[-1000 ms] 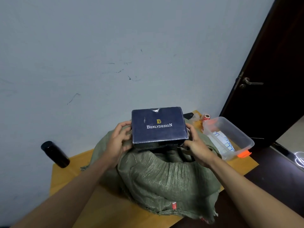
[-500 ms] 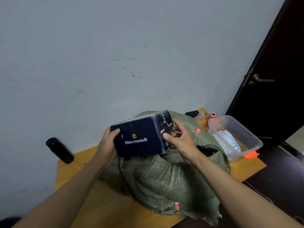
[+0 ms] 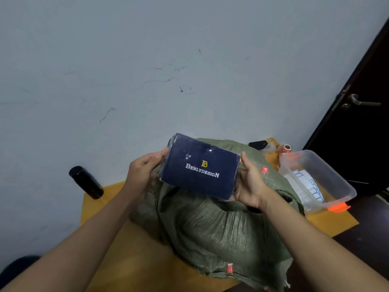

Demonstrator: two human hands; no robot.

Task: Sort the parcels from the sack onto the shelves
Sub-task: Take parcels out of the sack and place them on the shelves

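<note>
Green woven sack [image 3: 221,224] slumps across the middle of the yellow table [image 3: 130,260]. Above it, tilted, a navy box [image 3: 200,167] (gold lettering up) is gripped at its ends by the left hand [image 3: 143,175] and right hand [image 3: 250,184]. A clear tub [image 3: 328,186] sits at the right edge, a black bottle [image 3: 86,182] at the far left corner.

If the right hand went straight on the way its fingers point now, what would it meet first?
The right hand grips the navy box, fingers pointing up toward the wall. Nothing shows between; likely the wall first, though depth is unclear.

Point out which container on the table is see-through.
The plastic tub with the orange latch, right of the green sack. The black bottle by the wall is opaque.
</note>
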